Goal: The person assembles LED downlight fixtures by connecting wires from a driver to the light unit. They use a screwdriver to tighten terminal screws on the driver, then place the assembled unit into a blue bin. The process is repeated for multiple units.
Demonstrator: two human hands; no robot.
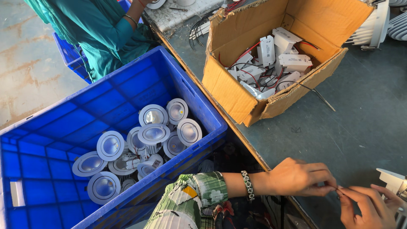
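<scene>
While both hands meet above the grey desk [360, 127], left hand [299, 176] and right hand [366, 205] fingers pinch together on a thin dark wire [338, 190]; a blue plastic crate [51, 140] of round white downlights [153, 133] stands on the concrete floor [25, 63].

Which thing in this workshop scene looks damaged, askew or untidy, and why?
The brown cardboard box on the grey table is torn and crumpled along its front rim, and it sits askew to the table edge. Inside, white rectangular driver units lie tangled in red and black wires. The round white downlights are heaped loosely in the blue plastic crate.
</scene>
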